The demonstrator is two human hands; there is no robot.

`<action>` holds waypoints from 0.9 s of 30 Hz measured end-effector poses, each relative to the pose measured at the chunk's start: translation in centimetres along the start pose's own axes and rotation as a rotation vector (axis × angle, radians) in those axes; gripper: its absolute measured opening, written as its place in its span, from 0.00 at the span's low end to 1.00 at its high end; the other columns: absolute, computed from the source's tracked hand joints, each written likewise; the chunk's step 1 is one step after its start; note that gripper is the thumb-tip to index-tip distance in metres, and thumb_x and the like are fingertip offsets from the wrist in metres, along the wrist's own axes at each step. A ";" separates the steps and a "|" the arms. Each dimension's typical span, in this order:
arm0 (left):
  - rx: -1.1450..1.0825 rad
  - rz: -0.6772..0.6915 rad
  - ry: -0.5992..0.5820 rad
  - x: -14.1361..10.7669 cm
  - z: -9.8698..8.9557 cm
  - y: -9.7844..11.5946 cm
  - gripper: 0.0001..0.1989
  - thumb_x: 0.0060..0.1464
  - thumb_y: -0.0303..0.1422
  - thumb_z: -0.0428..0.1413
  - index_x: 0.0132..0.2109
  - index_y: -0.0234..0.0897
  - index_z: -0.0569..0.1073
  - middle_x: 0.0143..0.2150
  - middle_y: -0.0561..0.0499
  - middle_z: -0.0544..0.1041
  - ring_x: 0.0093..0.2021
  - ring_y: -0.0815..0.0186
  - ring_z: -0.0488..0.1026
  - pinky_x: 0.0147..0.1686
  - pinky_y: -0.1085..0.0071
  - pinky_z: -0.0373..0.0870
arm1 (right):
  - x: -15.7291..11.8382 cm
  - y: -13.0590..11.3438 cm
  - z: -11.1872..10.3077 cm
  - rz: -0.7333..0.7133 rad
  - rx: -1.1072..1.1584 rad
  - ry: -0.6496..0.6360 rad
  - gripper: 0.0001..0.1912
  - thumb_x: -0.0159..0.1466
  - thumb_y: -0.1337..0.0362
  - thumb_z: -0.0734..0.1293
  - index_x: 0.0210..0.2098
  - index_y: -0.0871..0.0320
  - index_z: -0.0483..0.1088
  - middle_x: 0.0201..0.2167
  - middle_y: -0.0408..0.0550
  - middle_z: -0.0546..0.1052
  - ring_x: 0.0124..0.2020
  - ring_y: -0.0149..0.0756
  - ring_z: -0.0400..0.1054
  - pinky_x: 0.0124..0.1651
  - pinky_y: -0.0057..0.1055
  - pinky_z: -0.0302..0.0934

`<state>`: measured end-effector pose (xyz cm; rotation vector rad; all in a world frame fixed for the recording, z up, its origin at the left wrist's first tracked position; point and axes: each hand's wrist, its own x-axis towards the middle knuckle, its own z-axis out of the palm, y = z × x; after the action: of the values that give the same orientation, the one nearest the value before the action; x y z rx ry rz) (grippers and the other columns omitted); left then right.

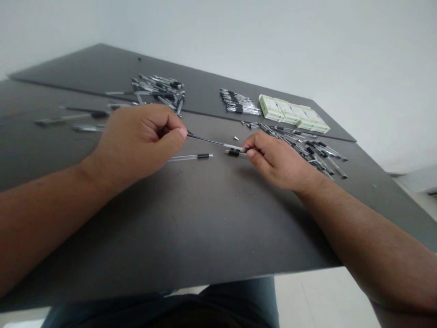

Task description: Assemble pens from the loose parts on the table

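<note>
Between both hands, above the table, stretches a thin pen refill [208, 140], dark along most of its length and clear toward the right. My left hand [143, 141] is closed, pinching its left end between thumb and forefinger. At the other end, my right hand [275, 159] is closed on a small dark piece, partly hidden by the fingers. A clear pen barrel with a black grip [203, 156] lies on the table below the left hand. Another black-gripped pen part [233, 153] rests under the right fingertips. A small silver tip [236, 138] lies just beyond.
The grey table [205, 228] carries a jumbled pen pile [159, 89] at back left. A neater row of pens [239, 102] lies beside green-white boxes [290, 113]. More loose pens [321, 152] spread right of my right hand. Several blurred pen parts [71, 117] lie left.
</note>
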<state>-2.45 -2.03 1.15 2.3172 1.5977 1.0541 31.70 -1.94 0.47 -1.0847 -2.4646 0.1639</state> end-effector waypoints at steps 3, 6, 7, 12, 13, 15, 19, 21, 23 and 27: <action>0.002 0.001 0.004 0.0 0.1 0.0 0.19 0.63 0.48 0.53 0.37 0.43 0.83 0.33 0.52 0.84 0.38 0.57 0.80 0.41 0.60 0.68 | 0.0 0.0 0.0 -0.002 0.014 -0.002 0.07 0.79 0.61 0.65 0.50 0.52 0.75 0.44 0.53 0.85 0.40 0.48 0.76 0.47 0.43 0.67; 0.001 0.002 0.016 -0.1 0.3 -0.1 0.19 0.63 0.49 0.53 0.38 0.43 0.83 0.33 0.52 0.84 0.37 0.58 0.79 0.42 0.60 0.69 | 0.0 0.1 -0.1 0.004 0.021 -0.004 0.07 0.79 0.60 0.65 0.50 0.53 0.75 0.45 0.54 0.86 0.41 0.49 0.76 0.48 0.43 0.67; 0.001 0.001 0.022 -0.1 0.3 -0.1 0.20 0.63 0.49 0.53 0.38 0.43 0.84 0.33 0.52 0.84 0.37 0.58 0.79 0.42 0.60 0.70 | -0.1 0.1 -0.1 0.005 0.020 -0.005 0.08 0.79 0.60 0.65 0.51 0.53 0.75 0.45 0.54 0.86 0.41 0.49 0.76 0.48 0.43 0.67; 0.001 -0.015 0.028 -0.1 0.1 0.2 0.19 0.62 0.49 0.53 0.37 0.44 0.82 0.34 0.54 0.84 0.38 0.59 0.79 0.42 0.61 0.69 | -0.1 0.1 0.0 0.002 0.016 -0.010 0.08 0.79 0.60 0.65 0.50 0.53 0.76 0.45 0.54 0.86 0.41 0.49 0.76 0.48 0.43 0.68; 0.002 -0.020 0.012 -0.1 0.0 0.3 0.18 0.63 0.49 0.54 0.37 0.44 0.82 0.34 0.54 0.85 0.38 0.59 0.79 0.42 0.61 0.69 | -0.1 0.0 0.0 0.002 0.016 -0.008 0.08 0.79 0.60 0.65 0.50 0.53 0.76 0.45 0.54 0.86 0.41 0.49 0.76 0.48 0.43 0.68; -0.001 -0.026 -0.021 -0.1 -0.2 0.5 0.17 0.64 0.47 0.54 0.38 0.43 0.82 0.35 0.53 0.85 0.38 0.59 0.78 0.43 0.61 0.69 | -0.1 0.0 0.0 0.001 0.015 -0.008 0.08 0.78 0.60 0.65 0.50 0.53 0.76 0.45 0.54 0.87 0.41 0.49 0.76 0.48 0.43 0.68; -0.013 -0.020 -0.026 -0.1 -0.4 0.7 0.15 0.64 0.46 0.55 0.38 0.44 0.82 0.35 0.52 0.85 0.39 0.57 0.80 0.44 0.59 0.70 | 0.0 -0.1 -0.1 0.015 0.012 -0.018 0.07 0.78 0.60 0.65 0.50 0.52 0.76 0.46 0.54 0.87 0.41 0.48 0.76 0.48 0.43 0.68; -0.013 -0.019 -0.020 -0.2 -0.4 0.7 0.16 0.64 0.47 0.55 0.38 0.44 0.82 0.35 0.52 0.85 0.39 0.56 0.80 0.44 0.59 0.70 | 0.0 -0.1 -0.1 0.016 0.011 -0.018 0.08 0.78 0.60 0.65 0.50 0.52 0.76 0.47 0.54 0.87 0.42 0.48 0.77 0.49 0.43 0.68; -0.006 -0.024 -0.026 -0.1 -0.4 0.8 0.15 0.64 0.46 0.56 0.38 0.43 0.82 0.35 0.51 0.85 0.39 0.55 0.80 0.45 0.58 0.70 | 0.0 -0.1 -0.1 0.012 0.011 -0.015 0.08 0.78 0.60 0.65 0.50 0.52 0.76 0.47 0.54 0.87 0.42 0.49 0.77 0.49 0.43 0.68; 0.003 -0.031 -0.043 -0.1 -0.4 0.9 0.15 0.64 0.46 0.56 0.38 0.43 0.82 0.35 0.51 0.86 0.39 0.56 0.79 0.44 0.58 0.69 | 0.0 -0.1 -0.1 0.018 0.016 -0.013 0.08 0.78 0.60 0.66 0.50 0.52 0.76 0.46 0.54 0.87 0.42 0.49 0.77 0.49 0.44 0.69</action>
<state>-2.03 -2.58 1.79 2.2926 1.6155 0.9891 31.69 -1.98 0.59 -1.1034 -2.4615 0.1965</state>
